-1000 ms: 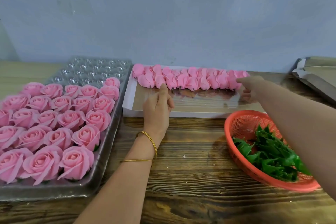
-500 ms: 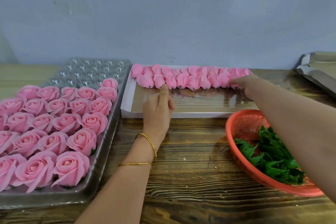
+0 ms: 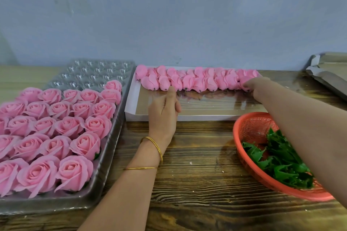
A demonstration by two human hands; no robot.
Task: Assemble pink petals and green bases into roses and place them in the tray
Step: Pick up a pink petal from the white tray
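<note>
Wood bench (image 3: 197,155), box (image 3: 131,116) at 12: R hand (image 3: 261,88) pinches the 3 o'clock end bud (image 3: 244,80) of the 9-to-3 petal row (image 3: 197,82), L hand (image 3: 163,110) loosely curled, resting on box.

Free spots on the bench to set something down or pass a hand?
Free: bare wood between rose tray and orange basket; white box floor before the pink petals, between left hand and right hand; empty far tray cells. Crowded: roses in near rows, green bases in basket.
</note>
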